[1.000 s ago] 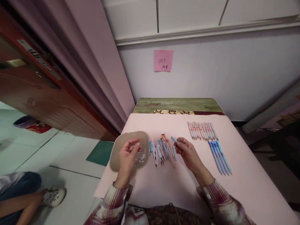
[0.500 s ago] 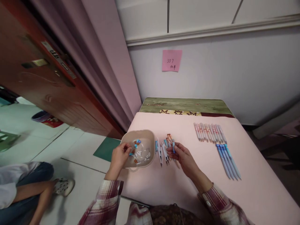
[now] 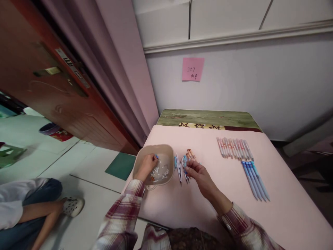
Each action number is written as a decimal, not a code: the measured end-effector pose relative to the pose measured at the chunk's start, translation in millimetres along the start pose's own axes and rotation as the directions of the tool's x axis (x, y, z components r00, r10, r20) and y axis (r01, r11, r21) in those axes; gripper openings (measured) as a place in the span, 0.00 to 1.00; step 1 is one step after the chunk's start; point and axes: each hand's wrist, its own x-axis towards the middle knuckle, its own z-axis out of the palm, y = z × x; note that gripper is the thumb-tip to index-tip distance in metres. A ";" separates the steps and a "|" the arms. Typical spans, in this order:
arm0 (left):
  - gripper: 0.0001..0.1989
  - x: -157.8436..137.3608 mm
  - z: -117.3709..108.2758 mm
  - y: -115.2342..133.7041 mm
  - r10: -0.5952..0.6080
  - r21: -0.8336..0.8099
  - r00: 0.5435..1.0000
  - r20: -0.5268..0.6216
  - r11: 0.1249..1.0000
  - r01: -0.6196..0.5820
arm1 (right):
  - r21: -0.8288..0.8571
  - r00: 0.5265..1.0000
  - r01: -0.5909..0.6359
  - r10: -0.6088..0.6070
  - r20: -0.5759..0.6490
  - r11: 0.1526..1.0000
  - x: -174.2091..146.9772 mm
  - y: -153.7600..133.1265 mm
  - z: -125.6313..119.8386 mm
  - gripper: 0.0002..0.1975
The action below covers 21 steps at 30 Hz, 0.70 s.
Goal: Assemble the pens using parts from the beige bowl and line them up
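Pink-covered table [image 3: 197, 215] below a pale wall [image 3: 241, 76], left hand [image 3: 146, 166] inside a beige basin [image 3: 171, 152] of white bits [image 3: 156, 171], fingers curled at a blue piece [image 3: 156, 157], grip unclear, right hand [image 3: 200, 173], its fingers pinching a blue pen part [image 3: 185, 170] beside loose parts [image 3: 179, 169], pens in rows [image 3: 235, 148] farther right

Pale wall [image 3: 241, 86] ahead, plain; pink paper note [image 3: 193, 69] stuck on it, handwritten "357" legible. Above, a ledge [image 3: 234, 42] below white panels [image 3: 223, 19] with dark vertical gaps. Left: tall mauve upright [image 3: 130, 69], curtain or trim unclear, beside a reddish-brown door [image 3: 59, 107] with brass-toned handle [image 3: 52, 71]. Floor [image 3: 90, 168] of pale tiles, dark joints; dark green square [image 3: 120, 168], mat or tile unclear. Bucket [image 3: 54, 132] near door. Table [image 3: 283, 208] covered pink, green wood-look surface [image 3: 205, 116] at far end. Light soft, right side dimmer.
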 end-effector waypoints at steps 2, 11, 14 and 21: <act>0.09 7.1 10.2 3.4 -0.035 0.010 0.999 -0.017 0.999 0.035 | -0.001 1.000 -0.026 0.026 -0.010 1.000 -0.4 0.5 1.0 0.17; 0.15 17.8 13.5 17.5 -0.098 -0.114 0.994 -0.054 0.989 0.091 | 0.012 0.999 -0.038 0.038 -0.014 0.999 -0.8 -1.6 2.1 0.17; 0.14 8.5 1.1 34.8 -0.069 -0.215 0.994 -0.081 0.975 0.050 | -0.006 1.000 0.030 -0.030 0.003 1.000 -2.8 -5.8 3.1 0.15; 0.13 -46.3 -13.3 109.3 0.047 -0.888 0.998 -0.032 0.458 -0.050 | -0.063 0.980 0.197 -0.194 0.045 0.978 -6.9 -18.5 5.4 0.10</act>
